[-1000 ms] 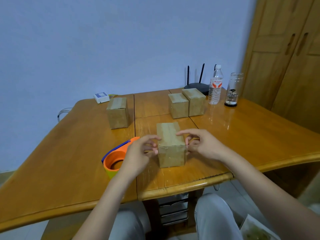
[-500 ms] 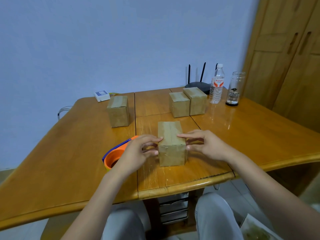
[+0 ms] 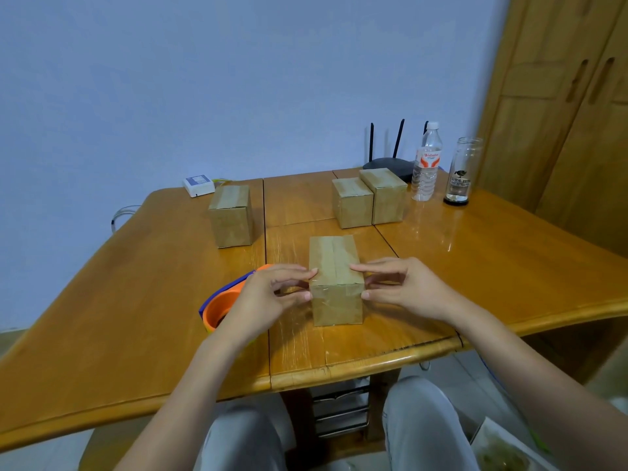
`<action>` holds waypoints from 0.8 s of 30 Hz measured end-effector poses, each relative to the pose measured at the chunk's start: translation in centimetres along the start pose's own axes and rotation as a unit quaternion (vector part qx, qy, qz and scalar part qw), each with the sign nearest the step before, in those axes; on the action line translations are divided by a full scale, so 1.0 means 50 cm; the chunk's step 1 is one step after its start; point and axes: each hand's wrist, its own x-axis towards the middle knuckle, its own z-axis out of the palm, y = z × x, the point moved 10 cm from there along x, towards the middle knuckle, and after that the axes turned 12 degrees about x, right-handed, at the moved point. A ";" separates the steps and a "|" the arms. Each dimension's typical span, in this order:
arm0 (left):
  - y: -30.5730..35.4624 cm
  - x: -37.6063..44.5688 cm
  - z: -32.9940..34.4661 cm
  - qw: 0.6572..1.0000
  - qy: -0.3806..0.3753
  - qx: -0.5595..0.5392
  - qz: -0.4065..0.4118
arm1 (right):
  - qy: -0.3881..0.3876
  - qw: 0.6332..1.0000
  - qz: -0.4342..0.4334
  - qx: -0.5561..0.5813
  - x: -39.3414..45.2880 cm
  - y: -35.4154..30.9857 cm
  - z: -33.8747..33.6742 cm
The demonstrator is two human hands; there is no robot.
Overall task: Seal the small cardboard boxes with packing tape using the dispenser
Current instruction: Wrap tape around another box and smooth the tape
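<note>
A table [image 3: 136, 300] holds four cardboard boxes. The nearest box [image 3: 336, 283] sits at the front centre, a hand touching each side: left hand [image 3: 268, 297], right hand [image 3: 407, 290]. A tape dispenser [image 3: 221, 307] lies left of it, partly under the left hand. One box [image 3: 231, 215] stands behind to the left; two touching boxes [image 3: 368, 198] stand behind to the right.

home room: wooden wardrobe [image 3: 564, 107], wifi router [image 3: 387, 163], water bottle [image 3: 426, 164] on dining-style table [image 3: 136, 300].
</note>
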 end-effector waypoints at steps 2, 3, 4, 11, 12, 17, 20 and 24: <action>0.000 -0.002 -0.002 1.000 0.004 -0.008 -0.007 | 0.011 1.000 -0.002 0.010 0.000 0.001 0.001; 0.003 -0.004 -0.002 1.000 0.008 -0.010 -0.008 | 0.018 1.000 -0.005 0.013 0.000 0.003 0.000; 0.006 -0.005 -0.002 1.000 0.012 -0.014 -0.008 | 0.026 0.999 -0.007 0.017 0.002 0.005 -0.001; 0.007 -0.013 0.003 0.997 0.050 -0.055 -0.018 | 0.052 0.998 -0.015 0.036 0.008 0.011 -0.007; 0.007 -0.013 0.005 0.997 0.049 -0.062 -0.019 | 0.047 0.998 -0.012 0.032 0.010 0.013 -0.008; -0.005 -0.007 0.012 0.997 0.004 -0.077 -0.025 | -0.023 1.000 0.010 0.013 0.008 0.023 -0.004; -0.008 -0.002 0.010 0.997 -0.018 -0.063 -0.030 | -0.006 0.999 0.007 0.041 0.006 0.028 -0.003; -0.001 -0.001 0.010 0.998 -0.019 -0.048 -0.030 | 0.008 0.998 0.011 0.056 0.006 0.041 0.001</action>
